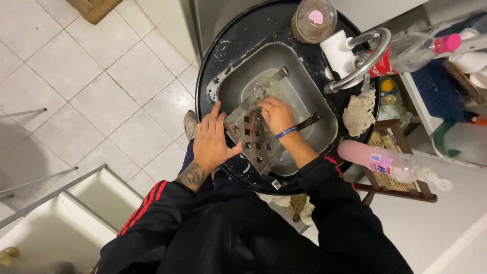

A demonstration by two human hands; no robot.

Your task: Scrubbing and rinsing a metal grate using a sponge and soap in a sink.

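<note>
A flat metal plate [256,144] with several square holes lies tilted across a grey basin [314,109] set in a round black sink top [238,38]. My left hand [212,142] grips the plate's left edge. My right hand [276,115] presses on the plate's upper part, fingers curled, perhaps on a greenish scrubber that I cannot make out clearly. A blue band circles the right wrist. Metal strips [276,77] stick out from under the plate at the top and right.
A curved metal tap [362,63] arches over the basin's right rim. A knitted cloth [359,112], a pink bottle [378,161], a clear bottle with a pink cap [416,50] and a round lidded jar [313,19] stand around. White floor tiles [91,86] lie to the left.
</note>
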